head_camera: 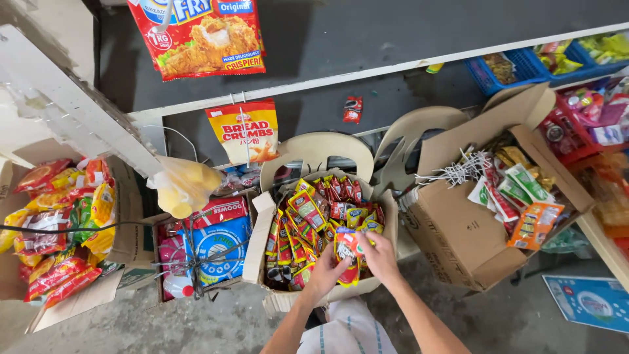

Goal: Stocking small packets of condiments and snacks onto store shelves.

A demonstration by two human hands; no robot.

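Small shop: hanging snack packets (244,129), sachet-filled cardboard boxes (458,229), stocked baskets (508,69).

Quick tally from where I'm standing: four open brown cardboard boxes (458,242) on the concrete floor, two beige plastic chairs (314,154) behind them, two blue plastic baskets (508,69) on the white shelf's right end, two hanging breadcrumb packets (244,131), and both my hands (354,259) on one red-and-yellow sachet (346,252).
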